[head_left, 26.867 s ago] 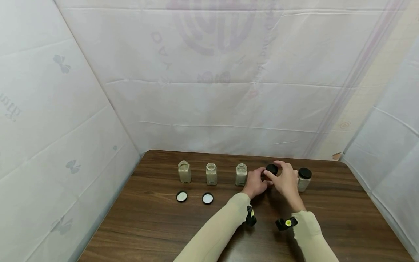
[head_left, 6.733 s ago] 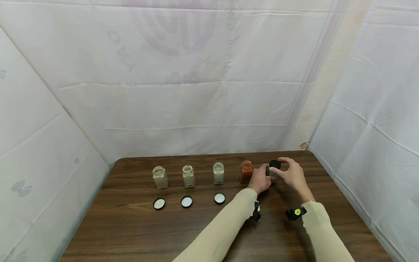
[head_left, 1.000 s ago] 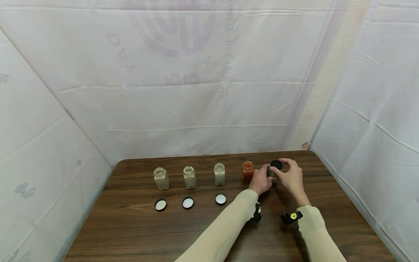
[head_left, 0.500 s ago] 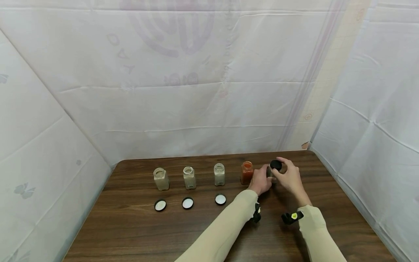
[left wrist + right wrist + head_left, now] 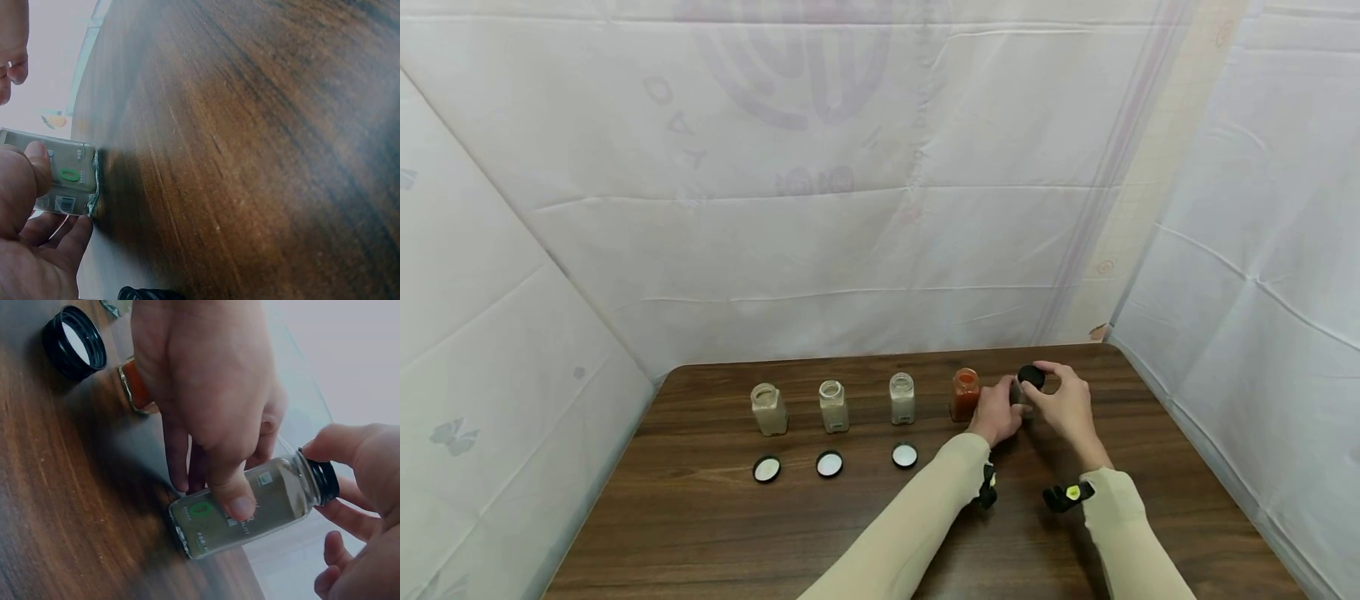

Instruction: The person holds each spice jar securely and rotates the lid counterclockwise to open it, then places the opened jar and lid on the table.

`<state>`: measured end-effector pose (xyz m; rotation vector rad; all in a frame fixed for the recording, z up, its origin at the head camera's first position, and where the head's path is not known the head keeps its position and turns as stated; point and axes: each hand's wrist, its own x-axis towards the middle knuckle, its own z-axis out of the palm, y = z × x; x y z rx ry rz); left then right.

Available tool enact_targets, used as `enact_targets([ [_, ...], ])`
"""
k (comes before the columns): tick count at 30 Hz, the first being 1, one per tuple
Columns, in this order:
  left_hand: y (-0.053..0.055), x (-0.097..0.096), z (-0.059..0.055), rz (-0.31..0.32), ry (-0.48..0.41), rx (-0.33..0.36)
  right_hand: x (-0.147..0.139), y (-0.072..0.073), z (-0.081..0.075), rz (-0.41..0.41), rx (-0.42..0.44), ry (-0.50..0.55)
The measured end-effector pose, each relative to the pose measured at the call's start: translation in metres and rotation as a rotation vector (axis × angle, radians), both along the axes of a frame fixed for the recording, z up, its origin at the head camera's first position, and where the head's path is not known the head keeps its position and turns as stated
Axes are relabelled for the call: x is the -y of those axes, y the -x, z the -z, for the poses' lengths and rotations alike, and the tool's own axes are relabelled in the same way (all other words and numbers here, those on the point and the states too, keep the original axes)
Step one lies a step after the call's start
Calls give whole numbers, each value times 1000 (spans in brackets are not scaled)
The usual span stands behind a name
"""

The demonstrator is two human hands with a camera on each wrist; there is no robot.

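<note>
At the right end of a row of glass jars, my left hand [image 5: 996,414] grips the body of a square spice jar [image 5: 275,503] with greyish powder and a green-marked label. The thumb lies across its front in the right wrist view. Fingers and thumb of my right hand [image 5: 1067,408] pinch the black screw lid [image 5: 1031,377], which sits on the jar's neck. The jar is slightly tilted in the left hand's grip, its base near the table. Just left of this hand stands a lidless jar of orange-red powder [image 5: 966,395].
Three lidless jars of pale powder, a left one [image 5: 769,409], a middle one [image 5: 833,407] and a right one [image 5: 902,398], stand further left on the wooden table [image 5: 700,533]. Black lids lie upturned before them: left [image 5: 767,469], middle [image 5: 829,464], right [image 5: 905,455]. White sheeting [image 5: 850,250] rises behind.
Since the oldest frame, the orange-red jar has lost its lid, a third lid shows on the table, and both hands have moved to the rightmost jar. Lately only the right fingers shift slightly around the lid.
</note>
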<state>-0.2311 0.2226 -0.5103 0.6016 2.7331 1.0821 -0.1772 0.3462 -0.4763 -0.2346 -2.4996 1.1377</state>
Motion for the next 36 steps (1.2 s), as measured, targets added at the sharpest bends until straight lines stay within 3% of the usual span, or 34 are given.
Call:
enact_targets([
  [5,0,-1,1,-5,-5,-3,-3,0,-3,-62,48,-28],
  [9,0,-1,1,1,-4,-10,-3,2,-1,-72,28,-45],
  [14,0,-1,1,2,-2,-11,1,3,4,4,-75,-46],
  [17,0,-1,1,3,-8,1,2,3,4,63,-92,-37],
  [21,0,-1,0,-3,-11,11,2,2,2,69,-34,-22],
  [30,0,-2,2,-6,9,-27,0,1,-4,-69,55,-94],
  [36,0,-1,4,10,1,-57,6,3,-2,-3,18,-84],
])
